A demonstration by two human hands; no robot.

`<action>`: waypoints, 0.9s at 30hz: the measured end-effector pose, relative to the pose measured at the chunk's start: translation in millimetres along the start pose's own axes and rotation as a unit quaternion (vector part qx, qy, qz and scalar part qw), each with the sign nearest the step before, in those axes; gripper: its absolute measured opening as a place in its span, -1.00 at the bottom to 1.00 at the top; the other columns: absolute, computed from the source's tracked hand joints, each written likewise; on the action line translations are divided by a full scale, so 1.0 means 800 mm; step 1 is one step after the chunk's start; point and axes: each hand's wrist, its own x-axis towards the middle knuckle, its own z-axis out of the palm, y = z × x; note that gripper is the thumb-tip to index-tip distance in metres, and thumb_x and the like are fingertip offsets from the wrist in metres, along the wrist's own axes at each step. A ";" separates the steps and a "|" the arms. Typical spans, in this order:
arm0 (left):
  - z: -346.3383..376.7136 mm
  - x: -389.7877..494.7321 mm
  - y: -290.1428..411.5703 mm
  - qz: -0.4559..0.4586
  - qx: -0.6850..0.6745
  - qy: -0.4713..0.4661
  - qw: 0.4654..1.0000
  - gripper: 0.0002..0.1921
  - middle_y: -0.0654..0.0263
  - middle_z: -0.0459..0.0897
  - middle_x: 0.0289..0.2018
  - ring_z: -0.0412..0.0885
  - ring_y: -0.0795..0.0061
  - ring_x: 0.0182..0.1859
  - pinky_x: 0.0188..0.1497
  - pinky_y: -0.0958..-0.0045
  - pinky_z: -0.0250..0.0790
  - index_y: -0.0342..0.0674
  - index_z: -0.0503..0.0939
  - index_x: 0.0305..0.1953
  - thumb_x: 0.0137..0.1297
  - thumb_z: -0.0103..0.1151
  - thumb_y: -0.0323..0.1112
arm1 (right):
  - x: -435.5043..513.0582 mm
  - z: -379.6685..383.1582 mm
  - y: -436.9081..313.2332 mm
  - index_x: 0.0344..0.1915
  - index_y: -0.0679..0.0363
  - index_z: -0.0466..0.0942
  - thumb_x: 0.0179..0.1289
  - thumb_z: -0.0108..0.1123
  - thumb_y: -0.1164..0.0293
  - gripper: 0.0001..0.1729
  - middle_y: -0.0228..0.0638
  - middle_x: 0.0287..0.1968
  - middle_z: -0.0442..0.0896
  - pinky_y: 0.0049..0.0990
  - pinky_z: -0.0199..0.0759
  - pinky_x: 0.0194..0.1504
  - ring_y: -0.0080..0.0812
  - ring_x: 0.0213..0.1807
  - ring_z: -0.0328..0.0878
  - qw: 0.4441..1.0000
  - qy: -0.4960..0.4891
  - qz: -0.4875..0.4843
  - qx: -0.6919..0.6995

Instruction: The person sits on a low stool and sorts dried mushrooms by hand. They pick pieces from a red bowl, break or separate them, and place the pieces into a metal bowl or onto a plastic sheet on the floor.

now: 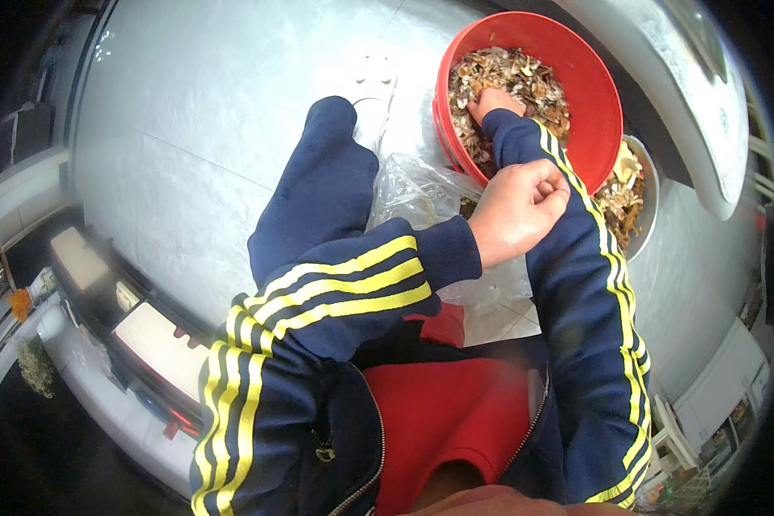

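Observation:
My right hand (495, 103) reaches into a red plastic bucket (590, 84), its fingers partly buried among dried brown and cream pieces (519, 68) that look like sliced mushrooms. What those fingers grip is hidden. Nearer to me, my left hand (516, 209) is curled, thumb against bent fingers, beside my right forearm; nothing shows in it. Below the bucket, a clear plastic bag (413, 187) lies crumpled, partly behind my left hand, with some brown bits at its edge. Right of the bucket stands a white bowl (650, 206) holding larger yellowish and brown pieces (622, 187), partly covered by the bucket and my sleeve.
My bent leg (316, 187) and a white shoe (377, 84) are left of the bucket on the pale tiled floor (187, 116). A curved white furniture edge (696, 122) rises at the right. Boxes (161, 342) sit along the lower left, and white cabinets (722, 387) at the lower right.

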 end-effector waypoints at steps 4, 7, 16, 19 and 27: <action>0.002 0.000 -0.002 0.014 -0.020 0.024 0.999 -0.93 0.28 0.57 -0.57 0.53 0.58 -0.54 -0.46 0.52 0.37 -0.34 0.50 -0.40 0.21 0.09 -0.48 | 0.022 0.013 0.008 -0.02 -0.04 0.59 0.12 0.08 0.21 -0.60 -0.10 -0.04 0.62 -0.23 0.41 0.07 -0.14 0.03 0.57 0.999 -0.007 0.019 0.031; 0.002 -0.002 -0.004 0.016 -0.014 0.019 1.000 -0.93 0.26 0.58 -0.56 0.55 0.55 -0.52 -0.43 0.50 0.39 -0.34 0.51 -0.40 0.19 0.09 -0.47 | 0.029 0.019 0.036 -0.27 0.15 0.63 0.06 0.09 0.23 -0.69 -0.03 -0.30 0.65 -0.22 0.46 -0.10 -0.05 -0.20 0.62 0.991 0.071 -0.040 0.101; 0.001 0.000 -0.005 0.011 0.045 -0.039 0.998 -0.90 0.32 0.62 -0.40 0.58 0.61 -0.34 -0.29 0.57 0.42 -0.33 0.53 -0.26 0.22 0.03 -0.49 | -0.037 -0.026 0.131 -0.34 0.11 0.55 0.26 0.15 0.30 -0.86 -0.57 -0.51 0.53 -0.62 0.24 -0.51 -0.67 -0.56 0.37 0.837 -0.142 -0.097 0.520; -0.008 0.009 -0.001 0.059 0.023 -0.013 0.998 -0.88 0.34 0.62 -0.36 0.54 0.65 -0.35 -0.30 0.61 0.39 -0.31 0.54 -0.21 0.25 0.03 -0.47 | -0.103 -0.053 0.162 -0.27 0.15 0.54 0.30 0.12 0.34 -0.87 -0.57 -0.38 0.57 -0.66 0.35 -0.34 -0.71 -0.38 0.45 0.799 -0.115 -0.137 0.574; -0.018 0.010 0.008 -0.055 0.011 0.020 0.998 -0.75 0.39 0.53 -0.31 0.44 0.67 -0.34 -0.26 0.65 0.29 -0.27 0.45 0.00 0.30 -0.01 -0.44 | -0.255 -0.095 0.163 -0.11 0.22 0.51 0.33 0.09 0.39 -0.81 -0.45 -0.13 0.58 -0.57 0.36 -0.04 -0.59 -0.10 0.49 0.694 -0.063 -0.165 0.698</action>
